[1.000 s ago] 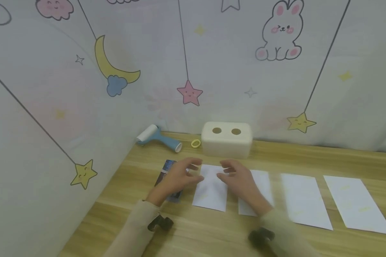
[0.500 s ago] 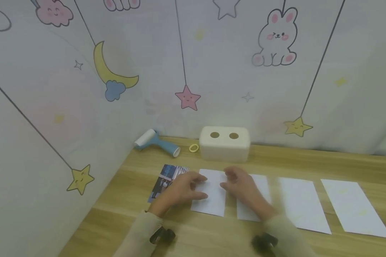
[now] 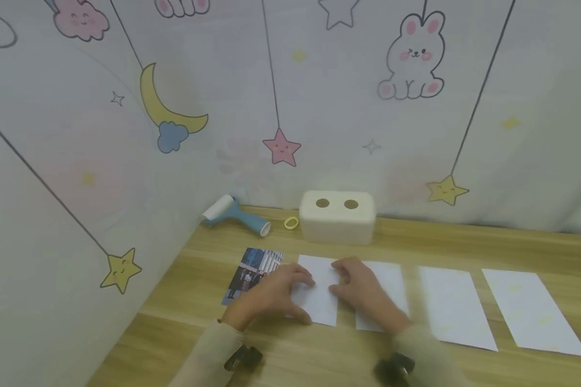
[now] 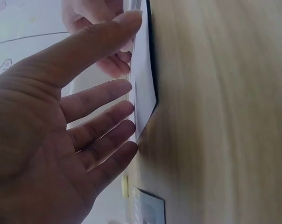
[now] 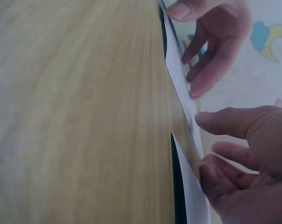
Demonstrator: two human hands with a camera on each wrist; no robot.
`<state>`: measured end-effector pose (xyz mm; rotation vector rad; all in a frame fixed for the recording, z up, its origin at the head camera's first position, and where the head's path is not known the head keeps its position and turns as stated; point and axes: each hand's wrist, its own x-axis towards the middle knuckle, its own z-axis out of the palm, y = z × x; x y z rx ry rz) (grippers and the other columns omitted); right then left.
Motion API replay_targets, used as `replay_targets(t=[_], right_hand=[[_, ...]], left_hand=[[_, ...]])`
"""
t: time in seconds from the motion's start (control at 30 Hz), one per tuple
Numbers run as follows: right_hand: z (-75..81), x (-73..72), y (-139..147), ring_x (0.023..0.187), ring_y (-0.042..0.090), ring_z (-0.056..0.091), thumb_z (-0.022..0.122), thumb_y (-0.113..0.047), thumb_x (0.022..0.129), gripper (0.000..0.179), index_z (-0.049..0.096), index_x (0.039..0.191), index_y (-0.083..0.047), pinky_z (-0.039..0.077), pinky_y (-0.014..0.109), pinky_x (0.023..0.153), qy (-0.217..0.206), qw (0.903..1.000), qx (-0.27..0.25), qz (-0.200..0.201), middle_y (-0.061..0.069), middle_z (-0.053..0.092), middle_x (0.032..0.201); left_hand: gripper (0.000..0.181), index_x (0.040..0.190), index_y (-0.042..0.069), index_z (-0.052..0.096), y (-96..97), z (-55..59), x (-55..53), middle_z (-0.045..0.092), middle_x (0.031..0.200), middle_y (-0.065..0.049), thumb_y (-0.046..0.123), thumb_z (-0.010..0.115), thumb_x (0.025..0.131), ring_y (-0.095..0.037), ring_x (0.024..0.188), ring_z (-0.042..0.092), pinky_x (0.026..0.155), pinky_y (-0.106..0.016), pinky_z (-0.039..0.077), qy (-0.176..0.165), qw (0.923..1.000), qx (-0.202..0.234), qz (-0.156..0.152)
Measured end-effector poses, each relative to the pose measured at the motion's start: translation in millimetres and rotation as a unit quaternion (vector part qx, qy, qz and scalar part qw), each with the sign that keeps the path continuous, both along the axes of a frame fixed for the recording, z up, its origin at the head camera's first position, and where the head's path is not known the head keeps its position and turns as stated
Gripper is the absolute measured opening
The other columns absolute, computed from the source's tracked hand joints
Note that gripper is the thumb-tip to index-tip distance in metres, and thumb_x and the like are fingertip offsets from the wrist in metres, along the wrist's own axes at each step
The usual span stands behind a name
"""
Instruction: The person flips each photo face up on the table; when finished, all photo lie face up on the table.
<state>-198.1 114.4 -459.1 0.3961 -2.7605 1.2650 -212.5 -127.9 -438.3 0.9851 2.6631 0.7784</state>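
Note:
A white photo-sized sheet (image 3: 319,293) lies on the wooden table between my two hands. My left hand (image 3: 276,293) reaches over its left side, fingers spread and gently bent, the thumb near the front edge. In the left wrist view, the fingertips (image 4: 131,109) are right at the sheet's edge. At its right edge is my right hand (image 3: 363,293), thumb and fingers loosely apart, its forearm over a second white sheet (image 3: 389,274). Left of these lies a colour photo (image 3: 249,274) of people, partly hidden by my left hand.
Two more white sheets (image 3: 457,306) (image 3: 532,312) lie farther right in the row. Along the back stand a white box (image 3: 338,223) with two round holes, a yellow ring (image 3: 291,223) and a blue-handled lint roller (image 3: 237,215). A patterned wall covering rises behind.
The left hand has shifted left and toward the front, its thumb spreading to the sheet's front edge, and more of the photo shows. The right hand has come down slightly at the sheet's right edge.

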Motion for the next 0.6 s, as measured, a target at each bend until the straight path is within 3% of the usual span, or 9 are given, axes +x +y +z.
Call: replay_targets(t=[0.17, 0.4, 0.6], right_hand=[[0.3, -0.8, 1.7, 0.093, 0.024, 0.063, 0.087, -0.008, 0.081, 0.044, 0.071, 0.122, 0.002, 0.055, 0.045, 0.088, 0.002, 1.0, -0.003, 0.004, 0.011, 0.067, 0.109], [2.6, 0.7, 1.9, 0.098, 0.029, 0.067, 0.085, -0.007, 0.084, 0.043, 0.071, 0.123, 0.003, 0.057, 0.048, 0.091, -0.014, 0.9998, -0.01, 0.009, 0.015, 0.067, 0.114], [2.5, 0.4, 3.1, 0.102, 0.031, 0.068, 0.085, -0.009, 0.086, 0.041, 0.071, 0.123, 0.002, 0.057, 0.049, 0.092, -0.014, 0.9996, -0.018, 0.015, 0.015, 0.068, 0.116]], left_hand=[[0.079, 0.135, 0.011, 0.071, 3.6, 3.3, 6.9, 0.06, 0.139, -0.005, 0.04, 0.102, 0.067, -0.026, 0.128, 0.054, 0.108, -0.042, 0.047, 0.019, 0.9994, -0.029, 0.002], [0.077, 0.132, 0.01, 0.072, 4.8, 3.2, 7.8, 0.063, 0.136, -0.005, 0.043, 0.1, 0.069, -0.027, 0.126, 0.057, 0.109, -0.043, 0.048, 0.052, 0.998, -0.035, -0.004], [0.074, 0.131, 0.01, 0.073, 2.9, 1.2, 4.5, 0.064, 0.135, -0.004, 0.044, 0.099, 0.071, -0.025, 0.126, 0.057, 0.108, -0.042, 0.048, 0.042, 0.9988, -0.024, -0.01]])
